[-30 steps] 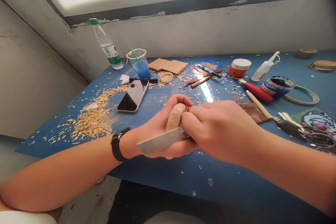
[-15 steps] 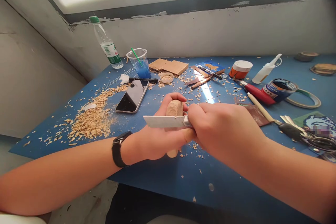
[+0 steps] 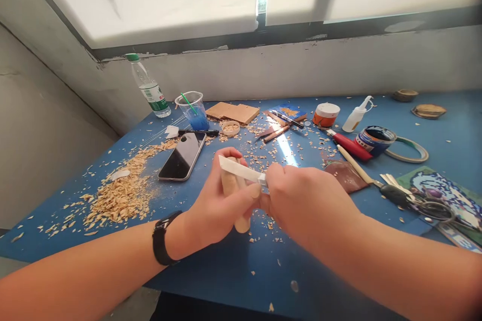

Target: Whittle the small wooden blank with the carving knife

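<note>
A pale, rounded piece of wood (image 3: 242,223) is wrapped in the fingers of my left hand (image 3: 222,200), over the near part of the blue table. My right hand (image 3: 305,195) is closed round the handle of a knife (image 3: 241,169), and the handle itself is hidden in the fist. The flat, light blade points left and lies across the upper part of the wood. My left thumb reaches along the wood below the blade, close to my right fingers. Small wood chips (image 3: 271,225) are scattered beside the wood.
Shavings (image 3: 116,195) are heaped at left, near a phone (image 3: 183,156). Behind stand a bottle (image 3: 154,98) and a cup of blue liquid (image 3: 196,115). To the right are a glue bottle (image 3: 355,118), an open can (image 3: 371,140), a red-handled tool (image 3: 352,146) and keys (image 3: 433,205).
The view has tipped up, so the table items sit lower. The blade has turned from nearly level to slanting, its tip higher, and the wood now leans. Both hands keep their hold.
</note>
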{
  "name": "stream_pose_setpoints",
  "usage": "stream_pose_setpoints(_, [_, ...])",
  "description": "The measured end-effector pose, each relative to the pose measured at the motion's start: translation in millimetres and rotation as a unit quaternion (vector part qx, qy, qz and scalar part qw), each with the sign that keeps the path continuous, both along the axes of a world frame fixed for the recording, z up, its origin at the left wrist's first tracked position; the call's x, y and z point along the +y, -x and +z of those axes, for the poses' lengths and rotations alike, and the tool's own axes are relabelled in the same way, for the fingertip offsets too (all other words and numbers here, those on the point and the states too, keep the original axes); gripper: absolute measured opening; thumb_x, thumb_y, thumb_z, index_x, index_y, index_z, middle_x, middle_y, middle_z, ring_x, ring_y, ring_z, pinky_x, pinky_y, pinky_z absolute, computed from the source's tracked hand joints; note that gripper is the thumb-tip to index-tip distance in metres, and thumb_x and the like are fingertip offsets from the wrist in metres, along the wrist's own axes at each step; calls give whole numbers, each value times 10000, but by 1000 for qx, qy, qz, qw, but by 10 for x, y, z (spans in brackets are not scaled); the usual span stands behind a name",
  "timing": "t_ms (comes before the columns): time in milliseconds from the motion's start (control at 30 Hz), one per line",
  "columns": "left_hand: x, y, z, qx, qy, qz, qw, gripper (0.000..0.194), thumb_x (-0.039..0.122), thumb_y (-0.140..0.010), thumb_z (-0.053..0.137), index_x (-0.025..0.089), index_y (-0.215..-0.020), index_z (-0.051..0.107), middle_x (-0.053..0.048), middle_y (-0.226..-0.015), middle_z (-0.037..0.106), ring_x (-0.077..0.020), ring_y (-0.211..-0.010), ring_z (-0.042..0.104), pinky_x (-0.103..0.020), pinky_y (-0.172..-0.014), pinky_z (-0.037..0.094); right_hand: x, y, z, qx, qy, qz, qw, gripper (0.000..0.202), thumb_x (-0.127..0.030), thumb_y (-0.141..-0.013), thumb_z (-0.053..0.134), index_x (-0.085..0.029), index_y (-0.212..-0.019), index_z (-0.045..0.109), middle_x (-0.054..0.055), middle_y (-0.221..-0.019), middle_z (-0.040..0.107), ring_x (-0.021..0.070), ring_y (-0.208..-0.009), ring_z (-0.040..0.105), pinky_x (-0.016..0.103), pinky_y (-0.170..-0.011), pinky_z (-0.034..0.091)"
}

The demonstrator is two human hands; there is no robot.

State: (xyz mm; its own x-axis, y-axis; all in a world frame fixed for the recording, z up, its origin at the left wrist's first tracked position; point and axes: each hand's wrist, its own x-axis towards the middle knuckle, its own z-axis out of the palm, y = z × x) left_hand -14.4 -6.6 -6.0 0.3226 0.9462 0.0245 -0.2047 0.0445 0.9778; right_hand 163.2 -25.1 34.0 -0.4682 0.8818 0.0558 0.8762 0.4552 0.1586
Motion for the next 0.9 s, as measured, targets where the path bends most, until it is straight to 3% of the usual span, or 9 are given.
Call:
stream_pose_setpoints(100, [84, 31, 14, -12, 8, -32, 999, 612, 317, -795, 885, 300, -1218, 443, -2, -1102, 553, -129, -791, 618, -229, -609, 552, 50, -9, 19, 25, -9, 5, 1000, 113, -194, -918, 689, -204, -811, 653, 2, -662, 518, 134, -506, 426, 291, -457, 136])
stream_pose_setpoints(200, [172, 82, 16, -3, 20, -91, 996, 649, 343, -789, 898, 304, -1268, 462, -13, -1135, 562, -150, -839, 625, -261, -661, 576, 87, -63, 65, 79, -16, 35, 996, 271, -429, -940, 748, -190, -881, 635, -13, -650, 530, 143, -522, 451, 283, -468, 187])
stream_pose_setpoints(367, [249, 139, -7, -3, 38, -129, 991, 653, 375, -801, 893, 308, -1291, 468, -10, -1053, 584, -160, -833, 609, -267, -697, 531, 126, -187, 142, 137, -52, 96, 985, 215, -256, -887, 777, -193, -840, 577, -8, -681, 573, 142, -585, 497, 276, -517, 231])
stream_pose_setpoints(467, [258, 159, -6, 19, 7, -123, 992, 673, 572, -823, 857, 298, -1299, 469, -10, -1046, 566, -162, -843, 587, -264, -711, 481, 150, -233, 166, 143, -45, 114, 982, 173, -142, -918, 687, -197, -823, 552, 4, -730, 592, 131, -607, 484, 275, -544, 248])
stream_pose_setpoints(633, [267, 149, -16, 26, -18, -107, 994, 847, 910, -748, 694, 312, -1311, 484, -21, -1129, 503, -154, -791, 536, -279, -658, 477, 167, -235, 175, 79, 10, 45, 996, 195, -292, -1057, 527, -218, -880, 562, -8, -709, 585, 146, -554, 396, 303, -510, 179])
stream_pose_setpoints(900, [336, 80, -97, 12, -35, -105, 994, 852, 907, -799, 645, 299, -1389, 551, -52, -1180, 527, -189, -919, 548, -285, -734, 492, 97, -152, 142, 58, -21, 25, 998, 328, -417, -1084, 465, -220, -831, 537, -13, -632, 530, 133, -491, 355, 295, -489, 132])
